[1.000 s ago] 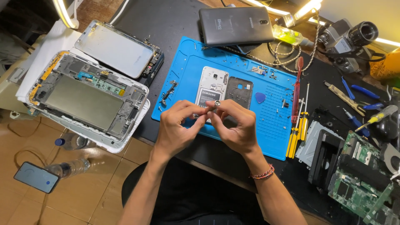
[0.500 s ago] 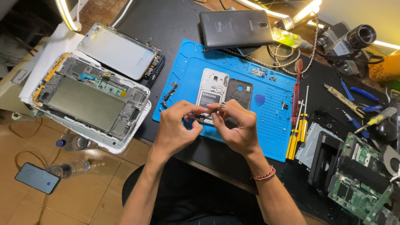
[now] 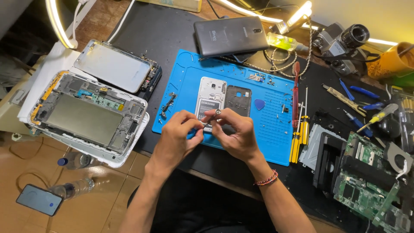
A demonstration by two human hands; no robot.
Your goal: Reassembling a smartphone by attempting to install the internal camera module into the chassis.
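On the dark counter (image 3: pixel 172 30) lie two opened tablets at the left: a white-framed tablet chassis with a grey metal plate (image 3: pixel 88 116) and, just above it, a silver tablet back shell (image 3: pixel 114 64). A rectangular blue silicone work mat (image 3: pixel 276 129) sits at the middle, and a dark grey tablet lying face down (image 3: pixel 230 36) touches its top edge. A green circuit board (image 3: pixel 366 181) lies at the right edge. On the mat are two phone parts side by side: a white opened phone body with a pale label on its battery bay (image 3: pixel 210 97) and a black phone back cover (image 3: pixel 238 99). Beside the mat's right edge lie two yellow-handled screwdrivers (image 3: pixel 299 138) and one red-handled screwdriver (image 3: pixel 296 92). A blue triangular plastic pick (image 3: pixel 259 104) rests on the mat.

The left hand (image 3: pixel 179 136) and right hand (image 3: pixel 235 133) meet over the phone body's lower end. The right fingers (image 3: pixel 215 115) are pinched closed on a tiny silver metal part (image 3: pixel 217 111); the left fingers (image 3: pixel 196 125) are curled tight against it, but what they grip is hidden.
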